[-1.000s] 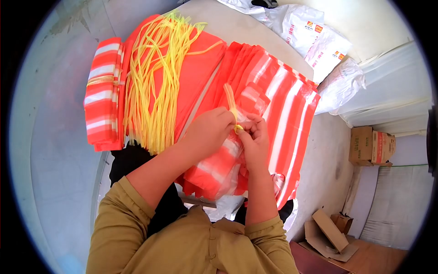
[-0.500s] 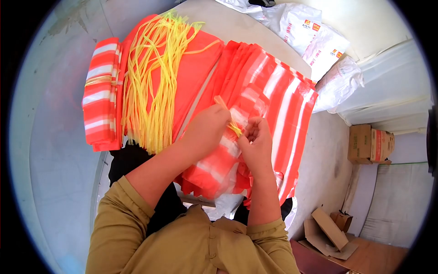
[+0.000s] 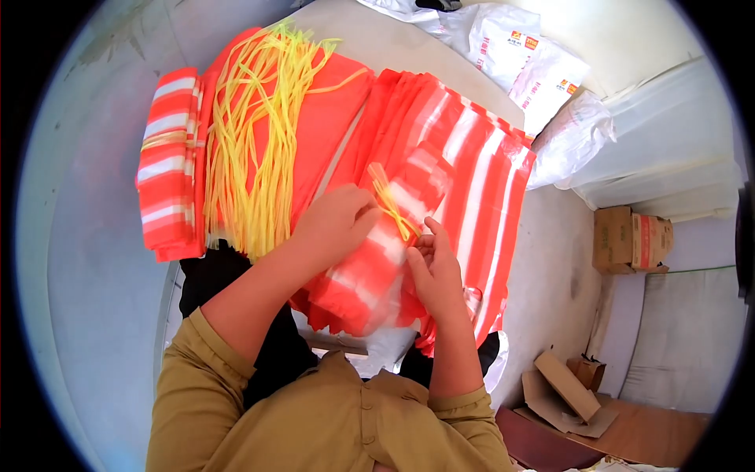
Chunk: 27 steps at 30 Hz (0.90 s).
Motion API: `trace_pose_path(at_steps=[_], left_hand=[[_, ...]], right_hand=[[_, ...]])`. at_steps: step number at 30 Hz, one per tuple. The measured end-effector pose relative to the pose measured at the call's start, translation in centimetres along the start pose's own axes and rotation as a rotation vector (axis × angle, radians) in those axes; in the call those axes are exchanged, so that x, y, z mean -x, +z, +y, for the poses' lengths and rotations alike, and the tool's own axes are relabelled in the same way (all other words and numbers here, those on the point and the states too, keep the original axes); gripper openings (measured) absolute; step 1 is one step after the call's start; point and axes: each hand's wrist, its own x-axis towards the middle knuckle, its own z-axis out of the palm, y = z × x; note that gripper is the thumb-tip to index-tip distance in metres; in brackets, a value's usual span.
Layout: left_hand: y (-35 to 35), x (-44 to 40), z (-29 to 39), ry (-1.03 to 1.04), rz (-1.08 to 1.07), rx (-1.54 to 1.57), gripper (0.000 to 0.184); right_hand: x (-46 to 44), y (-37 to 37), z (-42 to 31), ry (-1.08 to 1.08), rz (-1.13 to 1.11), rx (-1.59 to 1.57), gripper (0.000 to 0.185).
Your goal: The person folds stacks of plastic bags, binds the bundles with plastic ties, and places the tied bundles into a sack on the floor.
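Note:
A folded bundle of red-and-white striped plastic bags (image 3: pixel 354 277) lies in front of me, on top of a fanned stack of the same bags (image 3: pixel 491 189). Around the bundle's middle sits a yellow plastic tie (image 3: pixel 387 200), its loose ends pointing away from me and a small loop on the near side. My left hand (image 3: pixel 336 224) is just left of the tie, empty, its fingers loosely bent. To the right of the loop, my right hand (image 3: pixel 436 271) holds nothing, with thumb and forefinger apart.
Many yellow strips (image 3: pixel 255 149) lie over red plastic (image 3: pixel 326 110) on the left. Beside them is another tied striped bundle (image 3: pixel 169 165). White printed sacks (image 3: pixel 543 75) stand at the back right. Cardboard boxes (image 3: pixel 629 240) and flattened cardboard (image 3: pixel 562 397) are farther right.
Both hands have let go of the yellow tie. The left hand has drawn back to the left, and the tie now lies exposed on the bundle. The view has shifted slightly.

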Motion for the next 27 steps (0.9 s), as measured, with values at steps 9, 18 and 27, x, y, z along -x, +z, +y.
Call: trace_pose_path(at_steps=[9, 18, 27], left_hand=[[-4.0, 1.7, 2.8, -0.692, -0.306, 1.539, 0.044], [0.6, 1.6, 3.3, -0.539, -0.274, 1.44, 0.048], [6.3, 0.2, 4.0, -0.614, -0.352, 0.934, 0.03]], right_hand=[[2.5, -0.7, -5.7, -0.431, 0.005, -0.279, 0.063], [4.8, 2.9, -1.5, 0.177, -0.111, -0.901, 0.097], [10.7, 0.2, 3.8, 0.121, -0.025, -0.554, 0.095]])
